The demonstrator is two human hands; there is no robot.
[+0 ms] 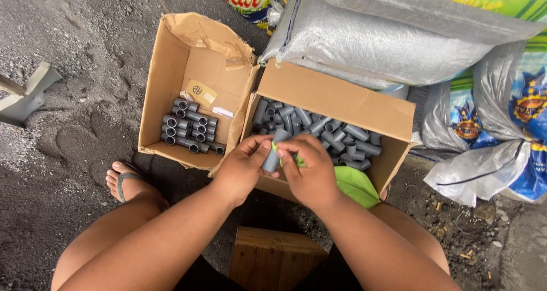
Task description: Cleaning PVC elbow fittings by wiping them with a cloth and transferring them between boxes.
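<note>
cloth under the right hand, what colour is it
Bright green cloth, clearest in the head view.

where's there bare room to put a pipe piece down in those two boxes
Left box: bare cardboard above the neat stack, and a strip along its left wall. Right box is crowded with loose grey pieces. Both hands cover its near edge.

The lower part of the grey pipe fitting [272, 154] is covered by the fingers [259, 148] of the left hand [242, 168]. Just right of it, the green cloth [356, 184] is largely hidden behind the right hand [310, 174]. Beyond it, the sacks [399, 34] are cut off by the picture's upper edge.
</note>
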